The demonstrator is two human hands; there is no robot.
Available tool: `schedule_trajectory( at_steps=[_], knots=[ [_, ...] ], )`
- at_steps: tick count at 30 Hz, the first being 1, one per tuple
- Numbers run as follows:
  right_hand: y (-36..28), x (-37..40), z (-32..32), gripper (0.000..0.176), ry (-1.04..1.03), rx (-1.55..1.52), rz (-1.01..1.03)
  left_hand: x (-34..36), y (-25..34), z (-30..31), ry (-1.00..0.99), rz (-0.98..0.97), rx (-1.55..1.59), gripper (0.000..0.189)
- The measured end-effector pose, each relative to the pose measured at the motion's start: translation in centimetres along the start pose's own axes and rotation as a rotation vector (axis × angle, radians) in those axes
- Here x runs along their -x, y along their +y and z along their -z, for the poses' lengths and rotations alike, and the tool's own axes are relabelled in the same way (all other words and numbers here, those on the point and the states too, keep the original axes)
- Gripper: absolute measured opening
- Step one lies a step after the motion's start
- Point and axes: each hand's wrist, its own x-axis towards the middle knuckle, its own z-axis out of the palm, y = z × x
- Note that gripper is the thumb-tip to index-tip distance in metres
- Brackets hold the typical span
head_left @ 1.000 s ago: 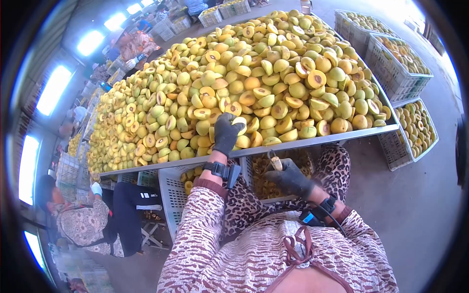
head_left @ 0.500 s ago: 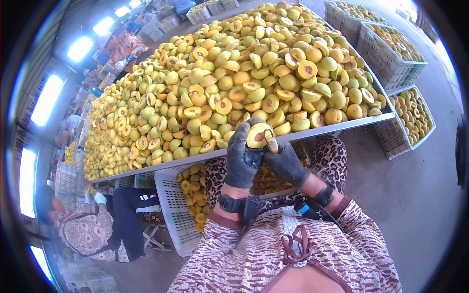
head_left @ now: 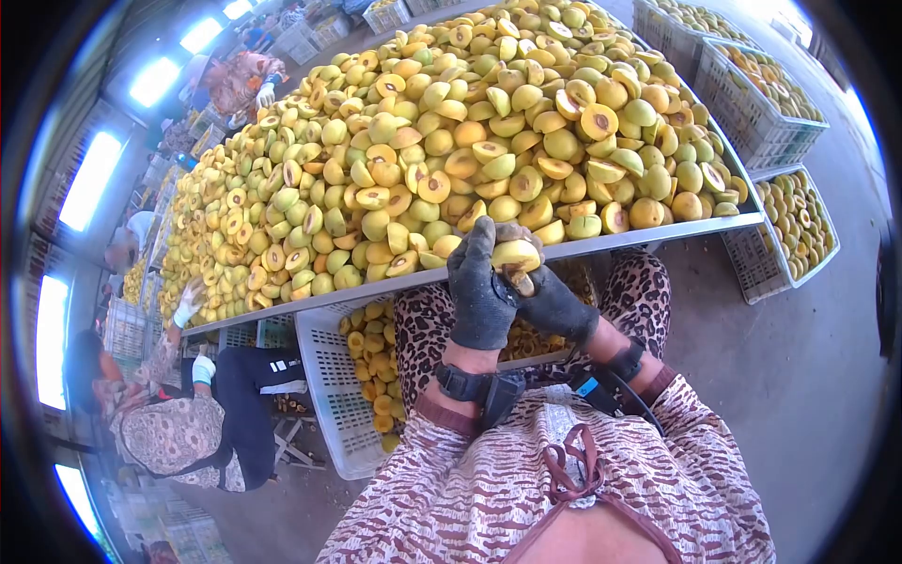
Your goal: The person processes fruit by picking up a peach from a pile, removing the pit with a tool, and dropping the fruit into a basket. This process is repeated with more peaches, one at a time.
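My left hand (head_left: 477, 296), in a dark work glove, is closed round a yellow peach half (head_left: 516, 254) just in front of the tray's near edge. The gloved right hand (head_left: 558, 306) is closed on a short pitting tool with a brownish handle (head_left: 518, 280). The tool is against the underside of the peach half, and its tip is hidden. Right beyond my hands, a large heap of halved peaches (head_left: 442, 160) fills the metal-edged tray (head_left: 648, 235). Many show brown pits or hollows on the cut face.
A white crate (head_left: 329, 404) with peach halves stands below the tray, left of my legs. Several filled crates (head_left: 752, 103) are at the right, with another lower crate (head_left: 799, 221). A co-worker in white gloves (head_left: 178, 423) sits at the left; another person (head_left: 240, 85) is at the far side.
The peach half has tipped in my hands, so its cut face no longer faces up. The left co-worker has stretched one hand to the heap. The far person has leaned closer.
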Motion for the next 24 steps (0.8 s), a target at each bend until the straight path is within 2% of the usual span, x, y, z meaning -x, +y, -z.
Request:
schedule_trajectory(
  at_steps=[1, 2, 4, 5, 6, 8, 9, 10, 12, 13, 14, 16, 17, 18, 19, 20, 22, 23, 24],
  knots=[
    [0.2, 0.0, 0.0, 0.038, -0.027, -0.048, 0.114, 0.1, 0.2, -0.3, -0.013, 0.027, 0.076, 0.04],
    [0.2, 0.2, 0.5, 0.038, -0.025, -0.049, 0.114, 0.2, 0.5, -0.4, -0.013, 0.029, 0.075, 0.04],
    [-0.4, 0.6, 1.5, 0.047, -0.369, 0.064, 0.055, 0.4, 1.6, -0.4, -0.182, 0.052, -0.002, 0.042],
    [-0.5, 0.2, 1.3, 0.044, -0.458, -0.006, -0.153, 0.4, 1.9, -0.1, -0.191, 0.132, 0.04, 0.044],
    [-0.8, -0.1, 1.2, 0.044, -0.469, -0.01, -0.143, 0.5, 2.4, 0.3, -0.185, 0.121, 0.031, 0.044],
    [-1.4, -0.5, 1.0, 0.043, -0.665, 0.056, -0.297, 1.1, 3.5, 1.3, -0.199, 0.285, 0.287, 0.044],
    [-1.5, -0.7, 0.5, 0.04, -0.702, 0.066, -0.117, 1.3, 3.5, 1.9, -0.243, 0.265, 0.397, 0.045],
    [-1.3, -0.4, -0.2, 0.038, -0.669, -0.004, -0.035, 1.9, 4.0, 2.8, -0.248, 0.262, 0.339, 0.045],
    [-2.0, -0.3, -1.8, 0.036, -0.657, 0.047, 0.096, 3.7, 5.3, 3.7, -0.189, 0.322, 0.426, 0.047],
    [-2.8, -0.3, -1.6, 0.027, -0.745, 0.221, 0.038, 3.9, 6.0, 5.4, -0.138, 0.232, 0.405, 0.048],
    [-0.4, 0.1, -1.8, 0.011, -0.713, 0.162, 0.113, 4.0, 6.8, 7.7, -0.093, 0.143, 0.384, 0.048],
    [1.0, 1.3, -0.3, 0.018, -0.674, 0.261, -0.01, 4.5, 9.9, 12.0, 0.18, 0.017, -0.106, 0.045],
    [1.7, 2.1, 0.6, 0.018, -0.68, 0.266, -0.006, 3.9, 10.6, 14.5, 0.321, -0.043, -0.497, 0.04],
    [2.4, 2.9, 1.4, 0.013, -0.622, 0.644, -0.069, 3.3, 10.5, 17.1, 0.461, -0.098, -0.891, 0.036],
    [2.9, 3.0, 1.7, 0.009, -0.534, 1.019, -0.131, 1.6, 10.1, 19.4, 0.448, -0.203, -1.114, 0.032],
    [3.5, 2.5, 1.6, 0.009, -0.528, 1.027, -0.129, -0.6, 9.8, 20.6, 0.431, -0.311, -1.33, 0.029],
    [4.3, 2.2, 1.4, 0.011, -0.478, 0.529, -0.249, -5.4, 8.2, 17.2, 0.299, -0.619, -1.565, 0.029],
    [3.6, 2.3, 1.0, 0.011, -0.478, 0.541, -0.253, -7.7, 7.1, 15.5, 0.207, -0.639, -1.591, 0.033],
    [2.5, 2.6, 0.4, 0.013, -0.384, 0.202, -0.238, -9.7, 5.9, 13.9, 0.13, -0.693, -1.727, 0.039]
  ],
)
